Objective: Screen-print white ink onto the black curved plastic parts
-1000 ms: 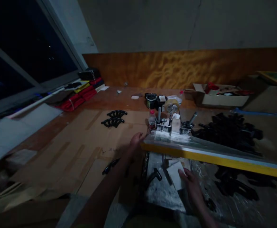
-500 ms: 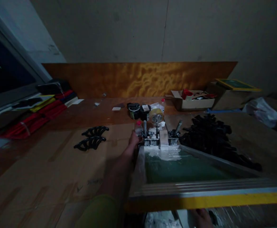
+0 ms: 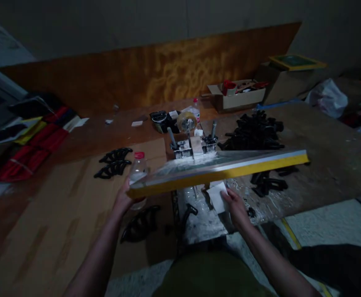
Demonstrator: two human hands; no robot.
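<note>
Left hand (image 3: 122, 202) is closed round the clear plastic red-capped bottle (image 3: 138, 171), at the near corner of the raised yellow-edged screen frame (image 3: 230, 168). Right hand (image 3: 235, 206) is laid open on the white folded paper (image 3: 216, 197) beneath. Risks judged: frame dropping onto right hand; bottle knocked and spilled.

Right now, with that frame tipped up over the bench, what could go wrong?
The yellow-edged frame hangs raised above the right hand, which holds a white pad beneath it; if it dropped, fingers might get pinched. The left hand grips a red-capped bottle at the frame's corner; a knock could jar it loose.
</note>
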